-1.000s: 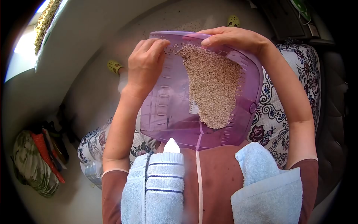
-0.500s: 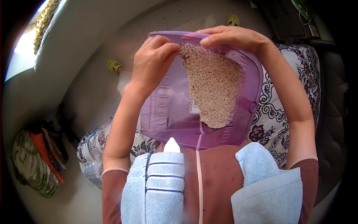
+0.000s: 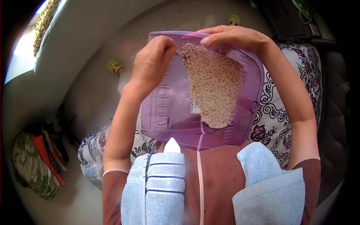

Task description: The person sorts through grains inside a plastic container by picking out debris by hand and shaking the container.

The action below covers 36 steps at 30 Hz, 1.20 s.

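1. Head view, the tub: the purple tub lies between the person's forearms, its near edge by the brown shirt. A sloping heap of pale grain covers its right half and middle. I'd judge the tub light, fairly stiff and rather slippery, with the loose grain weighing it to the right and ready to slide if it tips; the rim looks the best hold.

2. Head view, the hands: the right hand grips the far rim, thumb inside. The left hand has thumb and fingers drawn together beside the heap's far left corner; I can't tell whether a grain is pinched there.

3. Head view, the room: flowered cloth shows on both sides of the tub. Dark specks dot the grey floor beyond it, with a yellow clog to the left. Blue towels drape both shoulders.
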### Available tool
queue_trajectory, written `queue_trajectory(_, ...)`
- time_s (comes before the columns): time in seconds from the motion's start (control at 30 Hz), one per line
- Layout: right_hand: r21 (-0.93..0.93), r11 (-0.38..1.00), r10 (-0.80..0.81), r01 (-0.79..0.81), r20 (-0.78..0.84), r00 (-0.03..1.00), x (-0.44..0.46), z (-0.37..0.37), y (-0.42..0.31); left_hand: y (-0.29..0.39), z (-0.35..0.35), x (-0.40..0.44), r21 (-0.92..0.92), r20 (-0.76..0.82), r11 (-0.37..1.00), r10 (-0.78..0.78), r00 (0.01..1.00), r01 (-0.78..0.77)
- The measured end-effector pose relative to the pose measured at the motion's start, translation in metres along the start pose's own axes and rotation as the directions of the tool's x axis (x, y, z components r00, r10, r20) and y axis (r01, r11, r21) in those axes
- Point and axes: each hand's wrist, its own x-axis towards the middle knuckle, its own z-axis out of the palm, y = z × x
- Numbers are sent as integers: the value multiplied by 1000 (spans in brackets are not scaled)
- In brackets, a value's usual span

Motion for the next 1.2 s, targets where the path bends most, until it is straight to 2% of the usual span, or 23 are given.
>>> queue_trajectory(0.1, -7, 1000, -4, 4, -12, 1000, 3, 0, 3, -1, -2, -2, -147, 23, 966, -210, 977, 211)
queue_trajectory(0.33, -14, 998, -54, 54, -8, 998, 9, -3, 10, 7, -5, 0, -361, 25, 890, -290, 957, 280)
queue_trajectory(0.43, -65, 998, 24, -26, -34, 999, -1, -2, -2, -1, -7, -2, -426, 10, 857, -315, 949, 289)
queue_trajectory(0.5, -49, 999, 17, -18, -32, 999, 1, -2, 1, -9, -6, -4, -436, -10, 851, -330, 944, 293)
queue_trajectory(0.6, -45, 999, 3, -4, -34, 999, 3, -3, 5, -16, -14, -7, -226, -117, 940, -285, 951, 254)
queue_trajectory(0.63, -47, 999, -2, 0, -36, 999, 4, -3, 6, -21, -20, -8, 33, -150, 965, -253, 956, 261)
queue_trajectory(0.67, -28, 1000, -12, 11, -25, 1000, 4, -3, 7, -28, -27, -9, 289, -174, 922, -214, 961, 258)
queue_trajectory(0.7, -10, 1000, -22, 22, -14, 1000, 5, -3, 8, -32, -30, -10, 525, -187, 815, -170, 968, 245)
queue_trajectory(0.83, 28, 1000, -7, 7, -3, 1000, 1, -1, 0, -33, -30, -10, 387, -251, 922, 111, 962, -5)
queue_trajectory(0.87, 26, 1000, -10, 10, 0, 1000, 2, 0, 1, -26, -24, -10, 271, -216, 963, 66, 974, -5)
queue_trajectory(0.97, 3, 1000, -20, 20, 0, 1000, 7, -2, 4, -10, -12, -5, 178, -78, 978, 122, 989, -107)
queue_trajectory(1.2, -5, 1000, -11, 10, -37, 999, 2, 2, 3, -8, -3, 3, 214, 17, 967, 138, 990, -138)
